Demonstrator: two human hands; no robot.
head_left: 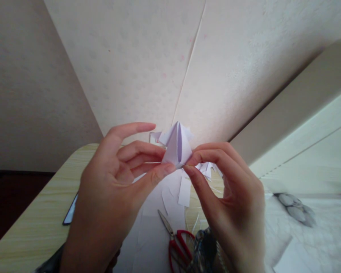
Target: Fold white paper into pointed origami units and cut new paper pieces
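Note:
A folded white paper piece [172,146], pointed at the top with a slit down its middle, is held up between my two hands. My left hand [122,170] grips its left lower corner between the thumb and a finger, while the index finger stretches out above, off the paper. On the other side, my right hand [227,185] pinches the lower right corner with thumb and fingertips. Below the hands lie scissors [174,240] with red handles, their blades pointing up and left, on white paper sheets [152,227].
Paper strips [184,191] and white scraps [206,168] lie on the wood-grain table [31,220]. A phone-like dark-edged object [70,212] is partly behind my left hand. Walls rise behind the table. To the right is a pale patterned cloth surface [309,235].

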